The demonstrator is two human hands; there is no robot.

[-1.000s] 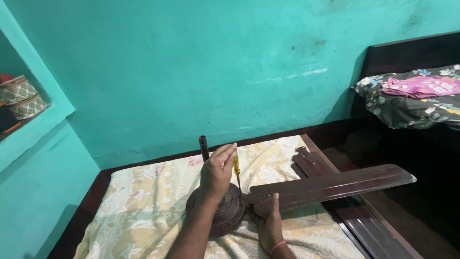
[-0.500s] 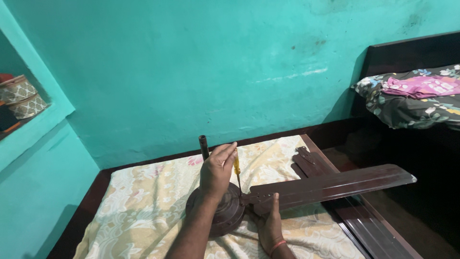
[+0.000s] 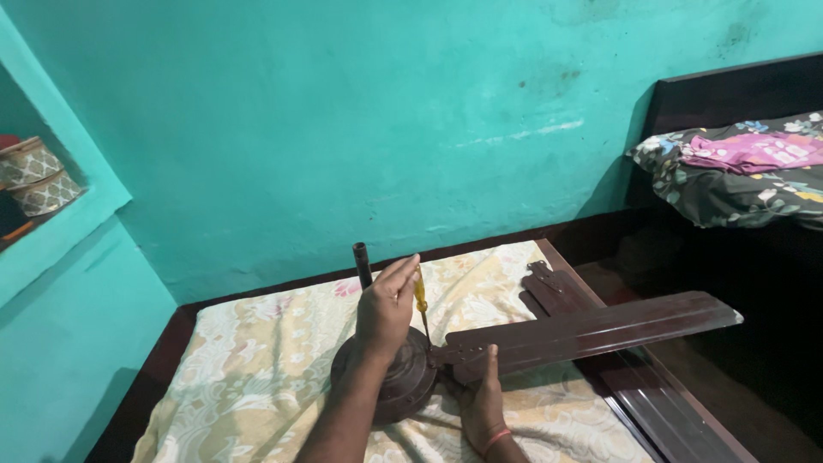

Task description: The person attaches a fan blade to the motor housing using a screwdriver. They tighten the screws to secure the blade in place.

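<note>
On the far left, a wall niche (image 3: 51,231) holds two patterned round boxes (image 3: 39,180), stacked one on the other. Below and to the right lies a mattress with a pale floral sheet (image 3: 257,360), framed by a dark wooden bed edge.

A round brown fan motor (image 3: 390,381) rests on the sheet, with a short dark rod (image 3: 363,264) standing up from its middle. The left hand (image 3: 387,307) reaches over the motor, its fingers closed around a screwdriver (image 3: 422,300) with a yellow handle. The tool stands nearly upright, and its tip is down at the spot where the motor meets a blade.

Just to the right, the right hand (image 3: 482,399) lies against the near edge of a long brown fan blade (image 3: 591,330), thumb pointing up on the blade's inner end; the other fingers are hidden below, so how tightly they grip cannot be told. An orange band sits on that wrist. The blade stretches rightward past the bed edge. Behind it, more loose blades (image 3: 553,291) lie on the bed frame.

At the far right, a flowered blanket (image 3: 729,184) with a pink cloth (image 3: 754,150) on top lies on a second dark bed.
</note>
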